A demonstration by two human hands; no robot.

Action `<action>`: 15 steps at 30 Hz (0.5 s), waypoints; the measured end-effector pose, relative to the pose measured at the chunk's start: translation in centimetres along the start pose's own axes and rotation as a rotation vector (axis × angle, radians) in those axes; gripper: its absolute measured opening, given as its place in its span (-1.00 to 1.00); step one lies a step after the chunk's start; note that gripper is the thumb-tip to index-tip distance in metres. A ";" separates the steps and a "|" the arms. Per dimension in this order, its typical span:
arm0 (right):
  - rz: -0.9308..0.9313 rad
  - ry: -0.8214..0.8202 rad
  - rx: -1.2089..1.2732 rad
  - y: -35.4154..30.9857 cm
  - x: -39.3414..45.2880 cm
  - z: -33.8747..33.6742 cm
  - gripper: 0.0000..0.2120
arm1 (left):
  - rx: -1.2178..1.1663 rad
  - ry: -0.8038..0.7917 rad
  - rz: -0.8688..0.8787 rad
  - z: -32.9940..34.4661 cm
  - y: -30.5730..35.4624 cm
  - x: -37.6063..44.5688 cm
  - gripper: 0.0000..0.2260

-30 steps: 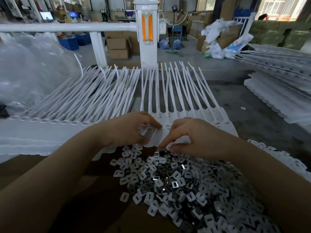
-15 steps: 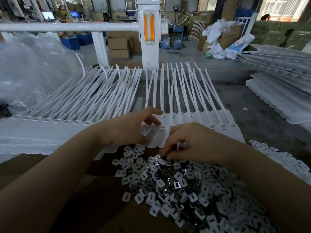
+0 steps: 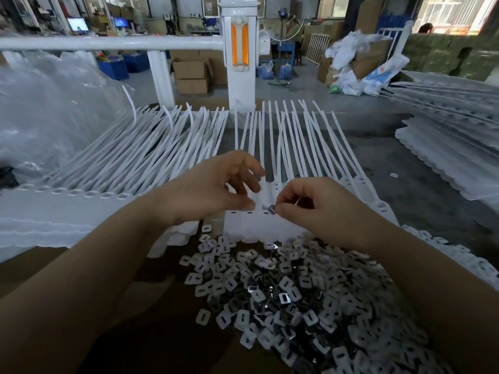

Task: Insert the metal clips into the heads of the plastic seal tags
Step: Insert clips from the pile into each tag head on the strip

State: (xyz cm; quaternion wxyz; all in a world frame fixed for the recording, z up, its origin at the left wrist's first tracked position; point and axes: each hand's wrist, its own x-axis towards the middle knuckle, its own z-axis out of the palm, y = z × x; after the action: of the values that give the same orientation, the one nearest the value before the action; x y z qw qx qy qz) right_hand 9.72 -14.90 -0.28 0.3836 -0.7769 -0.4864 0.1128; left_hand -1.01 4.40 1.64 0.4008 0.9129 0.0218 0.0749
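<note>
At the centre of the frame, the right hand (image 3: pixel 321 209) pinches one clip (image 3: pixel 270 209) between thumb and forefinger, its tip just at the heads (image 3: pixel 266 211) of a row of white tags (image 3: pixel 272 147) whose tails fan toward the upper edge. The left hand (image 3: pixel 213 190) steadies the same heads, thumb pressing from the left, the other fingers loosely curled above them. The clip looks not yet seated.

The risks follow from that small grip. If the clip meets the slot tilted, it may jam or bend rather than slide in. If the left thumb lets go, the joined heads could shift and the slot drift off line. A loose pinch could drop the clip into the pile (image 3: pixel 291 298) in the lower half of the frame, where it would be lost among the others. Which way the clip faces cannot be told here; put in reversed, it might not lock. More tags lie at centre left (image 3: pixel 129 163), on the table (image 3: pixel 37 268).
</note>
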 end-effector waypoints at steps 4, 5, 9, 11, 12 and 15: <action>0.020 0.020 0.004 0.1 0.1 0.1 -0.92 | -0.109 -0.022 -0.011 0.9 1.3 0.0 -0.89; 0.021 0.020 0.002 0.0 0.1 0.1 -0.92 | -0.097 -0.020 -0.016 1.1 1.4 0.0 -0.93; 0.027 0.017 0.020 -0.2 0.0 0.1 -0.92 | -0.077 -0.018 -0.040 1.3 1.5 0.2 -0.95; 0.039 0.012 0.043 -0.4 -0.1 0.1 -0.91 | -0.076 -0.032 -0.055 1.3 1.4 0.2 -0.95; 0.044 0.015 0.055 -0.5 -0.1 0.0 -0.90 | -0.073 -0.041 -0.061 1.2 1.4 0.1 -0.94; 0.056 0.028 0.117 -0.6 -0.1 0.0 -0.89 | -0.095 -0.081 -0.073 1.3 1.5 0.0 -0.94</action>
State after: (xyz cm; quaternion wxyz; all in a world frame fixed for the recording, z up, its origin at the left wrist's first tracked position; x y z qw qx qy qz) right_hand 9.27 -14.86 0.09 0.4319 -0.7679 -0.4518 0.1407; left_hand -0.80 2.50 1.88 0.4468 0.8936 0.0352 0.0241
